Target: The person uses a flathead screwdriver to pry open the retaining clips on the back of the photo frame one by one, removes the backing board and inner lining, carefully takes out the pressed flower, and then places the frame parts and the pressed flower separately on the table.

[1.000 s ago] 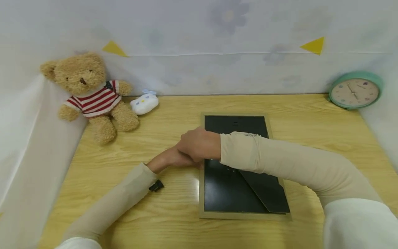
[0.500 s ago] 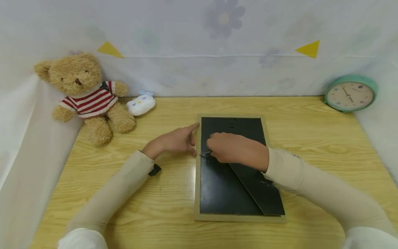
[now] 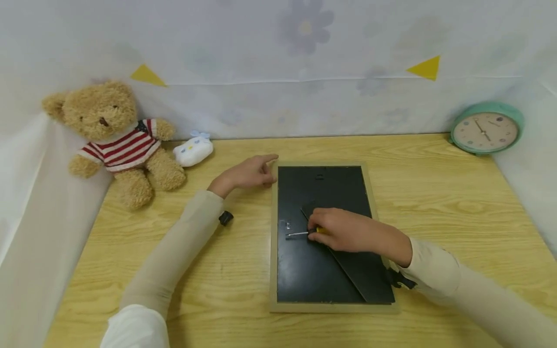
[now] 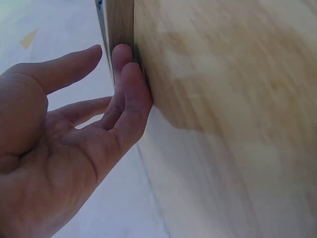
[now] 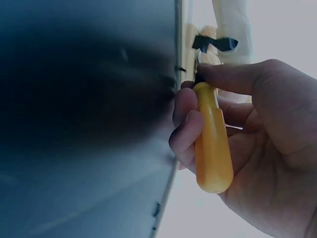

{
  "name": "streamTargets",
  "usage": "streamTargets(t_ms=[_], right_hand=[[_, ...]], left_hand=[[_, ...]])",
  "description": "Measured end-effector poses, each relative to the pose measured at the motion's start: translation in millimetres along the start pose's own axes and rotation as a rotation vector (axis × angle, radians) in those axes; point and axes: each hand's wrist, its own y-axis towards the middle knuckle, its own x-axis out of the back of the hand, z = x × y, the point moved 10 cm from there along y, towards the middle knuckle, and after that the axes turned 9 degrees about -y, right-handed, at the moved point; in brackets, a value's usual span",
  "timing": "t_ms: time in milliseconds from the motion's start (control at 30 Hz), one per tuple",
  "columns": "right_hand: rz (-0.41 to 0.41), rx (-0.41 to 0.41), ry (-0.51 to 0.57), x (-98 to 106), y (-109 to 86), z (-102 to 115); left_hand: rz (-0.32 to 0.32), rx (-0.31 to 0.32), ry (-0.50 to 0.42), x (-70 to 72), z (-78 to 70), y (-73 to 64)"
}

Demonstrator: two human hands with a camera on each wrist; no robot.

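Observation:
A picture frame [image 3: 274,270] lies face down on the wooden table, its black back panel [image 3: 300,280] upward. The hinged stand [image 3: 357,270] slants across that panel. My right hand [image 3: 357,232] grips a screwdriver [image 3: 298,234] over the panel, its metal shaft pointing left near a small metal tab [image 3: 287,225] by the left edge. In the right wrist view, thumb and fingers wrap the screwdriver's yellow handle [image 5: 214,144]. My left hand [image 3: 250,173] is at the frame's upper left edge, index finger stretched out; in the left wrist view, bent fingertips [image 4: 133,79] meet the frame's side.
A teddy bear [image 3: 130,150] in a striped shirt sits at the back left, beside a small white plush [image 3: 193,151]. A green clock [image 3: 486,130] stands at the back right. Pale cloth walls with yellow triangles [image 3: 426,68] border the table [image 3: 209,299].
Both hands were together at the frame's left edge. They have parted: the right has moved right and toward me, bringing the screwdriver into sight; the left has slid up along the edge.

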Motion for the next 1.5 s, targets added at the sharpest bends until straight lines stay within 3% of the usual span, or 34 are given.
streamTargets(t_ms=[367,567,700,1133,1500], right_hand=[[0.020,0.053,-0.009,-18.8,-8.7,7.9],[-0.015,0.114,-0.179,-23.9,-14.6,13.6],[-0.041,0.116,-0.263,-22.4,-19.0,12.7],[-0.098,0.185,-0.330,-15.6,-24.1,5.1],[-0.069,0.168,-0.344,-8.6,-31.1,-7.8]], left_hand=[[-0.025,0.036,-0.023,1.2,6.9,-3.6],[-0.041,0.066,-0.027,2.9,15.2,-9.7],[-0.047,0.080,-0.028,2.8,18.7,-17.2],[-0.120,0.124,0.016,5.4,25.7,-43.0],[-0.126,0.144,0.051,-6.3,22.6,-66.7]])
